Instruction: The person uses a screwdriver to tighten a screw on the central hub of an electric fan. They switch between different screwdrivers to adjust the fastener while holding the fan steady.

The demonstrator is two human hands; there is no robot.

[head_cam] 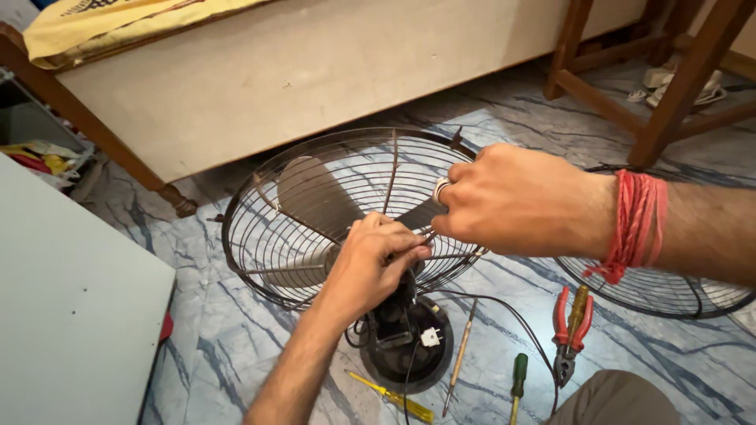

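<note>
Blue-veined marble floor (236,330) is our workbench, with a table fan (346,228) lying on it in front of a wooden bed frame (102,142). Its rear wire guard (260,236) faces up toward us, the motor axis running roughly from the round base (409,346) near us toward the bed. Our left hand (370,264) pinches thin wires at the motor back, fingers closed on them. Our right hand (512,201) is curled too, fingertips meeting the same wires. Looks like we're mid wire-fiddling at the motor; next probably needs a steady grip and a tool. Right of the base lie red pliers (571,323), a green screwdriver (517,378) and a yellow one (394,397). The other guard (661,287) lies right of the fan.
</note>
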